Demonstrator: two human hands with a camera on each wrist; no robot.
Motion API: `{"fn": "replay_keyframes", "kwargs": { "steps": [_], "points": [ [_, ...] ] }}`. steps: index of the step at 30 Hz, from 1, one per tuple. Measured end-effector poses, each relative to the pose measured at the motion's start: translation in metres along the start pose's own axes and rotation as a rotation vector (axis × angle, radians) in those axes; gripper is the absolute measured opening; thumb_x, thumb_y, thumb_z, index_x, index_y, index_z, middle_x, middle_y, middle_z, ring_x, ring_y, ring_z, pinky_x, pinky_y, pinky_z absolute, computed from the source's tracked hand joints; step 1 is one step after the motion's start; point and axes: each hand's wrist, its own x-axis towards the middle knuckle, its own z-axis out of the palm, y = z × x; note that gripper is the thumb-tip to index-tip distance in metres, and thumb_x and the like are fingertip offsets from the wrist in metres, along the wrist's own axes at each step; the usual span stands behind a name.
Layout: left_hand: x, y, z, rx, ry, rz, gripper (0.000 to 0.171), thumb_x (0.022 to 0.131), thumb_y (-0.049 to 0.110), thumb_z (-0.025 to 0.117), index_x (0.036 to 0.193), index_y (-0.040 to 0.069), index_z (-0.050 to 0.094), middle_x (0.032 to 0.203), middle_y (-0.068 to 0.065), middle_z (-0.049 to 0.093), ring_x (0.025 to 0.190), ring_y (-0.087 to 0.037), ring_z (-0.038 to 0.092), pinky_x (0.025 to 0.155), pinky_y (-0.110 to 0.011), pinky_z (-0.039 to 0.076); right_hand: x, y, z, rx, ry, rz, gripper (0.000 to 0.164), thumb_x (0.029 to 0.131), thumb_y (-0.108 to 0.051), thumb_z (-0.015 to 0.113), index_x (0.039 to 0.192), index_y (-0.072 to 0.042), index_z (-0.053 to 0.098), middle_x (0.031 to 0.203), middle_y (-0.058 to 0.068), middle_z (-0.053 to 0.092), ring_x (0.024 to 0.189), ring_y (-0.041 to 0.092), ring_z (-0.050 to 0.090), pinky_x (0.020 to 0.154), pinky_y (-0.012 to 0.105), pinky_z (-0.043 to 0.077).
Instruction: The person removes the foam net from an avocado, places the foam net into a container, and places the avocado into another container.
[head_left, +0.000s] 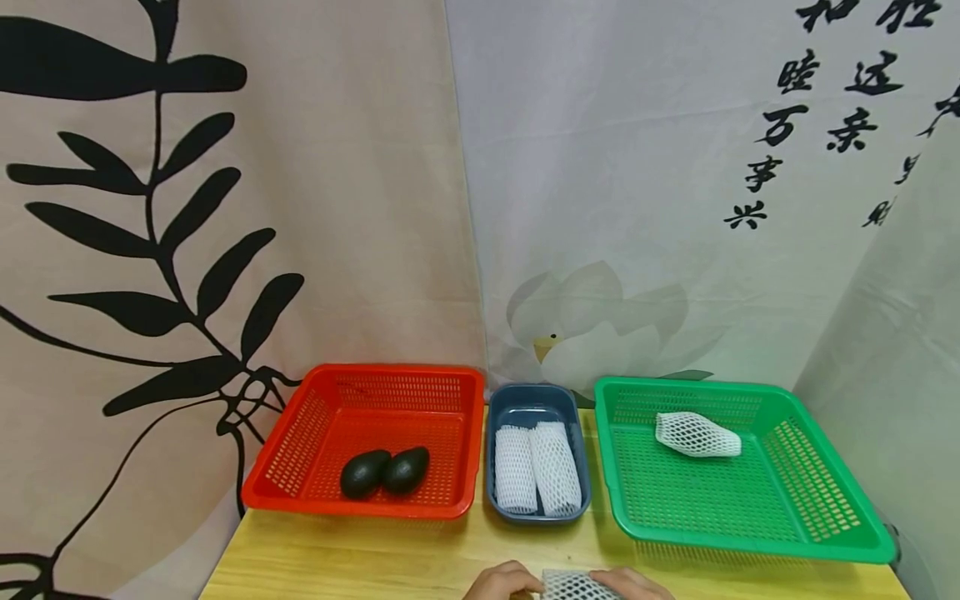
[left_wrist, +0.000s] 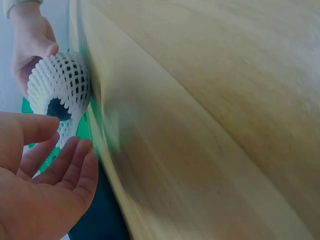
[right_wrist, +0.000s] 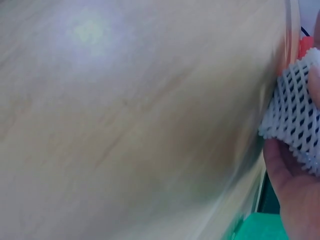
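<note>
At the front edge of the table, my right hand (head_left: 633, 583) holds a white foam net sleeve (head_left: 573, 586). The thumb lies over the sleeve's side in the left wrist view. Something dark, like an avocado (left_wrist: 59, 109), shows inside the sleeve's open end. My left hand (left_wrist: 55, 175) is right at that end, palm turned up and fingers loosely bent, with the thumb tip beside the rim. In the right wrist view the net (right_wrist: 295, 105) lies across the fingers of my right hand (right_wrist: 295, 195).
A red basket (head_left: 300, 492) at left holds two dark avocados (head_left: 386, 472). The small blue-grey tray (head_left: 525, 395) in the middle has two white net sleeves (head_left: 555, 468). At right stands a green basket (head_left: 720, 508) with one net-wrapped item (head_left: 696, 435). A printed curtain (head_left: 375, 183) hangs behind the wooden table (head_left: 337, 554).
</note>
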Motion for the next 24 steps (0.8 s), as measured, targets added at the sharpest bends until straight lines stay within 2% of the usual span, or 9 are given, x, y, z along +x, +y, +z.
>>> {"fn": "replay_keyframes", "kwargs": {
  "steps": [7, 13, 18, 24],
  "points": [
    [0.004, 0.002, 0.0, 0.041, -0.044, -0.057, 0.02, 0.085, 0.011, 0.065, 0.103, 0.002, 0.068, 0.088, -0.005, 0.064, 0.081, -0.002, 0.058, 0.07, -0.006, 0.041, -0.001, 0.002, -0.003, 0.035, 0.009, -0.022, 0.051, 0.072, -0.02, 0.08, 0.12, -0.02, 0.063, 0.103, -0.012, 0.062, 0.086, 0.002, 0.059, 0.07, 0.012, 0.044],
    [0.007, 0.003, 0.004, 0.046, -0.043, -0.041, 0.019, 0.086, 0.009, 0.064, 0.103, 0.001, 0.069, 0.091, -0.005, 0.064, 0.084, -0.002, 0.058, 0.072, -0.006, 0.041, -0.001, 0.0, -0.004, 0.046, 0.023, -0.008, 0.049, 0.071, -0.023, 0.082, 0.117, -0.02, 0.064, 0.1, -0.014, 0.061, 0.083, 0.0, 0.058, 0.068, 0.011, 0.044],
    [0.009, 0.005, 0.009, 0.005, 0.017, 0.002, 0.02, 0.087, 0.01, 0.063, 0.105, 0.001, 0.068, 0.092, -0.005, 0.064, 0.085, -0.002, 0.057, 0.073, -0.007, 0.043, -0.001, 0.001, -0.003, 0.026, 0.039, -0.006, 0.049, 0.07, -0.022, 0.082, 0.116, -0.021, 0.065, 0.099, -0.014, 0.062, 0.082, 0.0, 0.058, 0.067, 0.012, 0.044],
    [0.013, 0.005, 0.018, -0.058, 0.128, 0.125, 0.021, 0.086, 0.007, 0.064, 0.106, 0.0, 0.068, 0.096, -0.009, 0.066, 0.09, -0.008, 0.061, 0.08, -0.013, 0.046, -0.003, 0.005, -0.002, 0.063, 0.028, -0.024, 0.047, 0.073, -0.013, 0.078, 0.117, -0.02, 0.064, 0.103, -0.011, 0.064, 0.087, 0.004, 0.06, 0.074, 0.009, 0.042]
  ]
}}
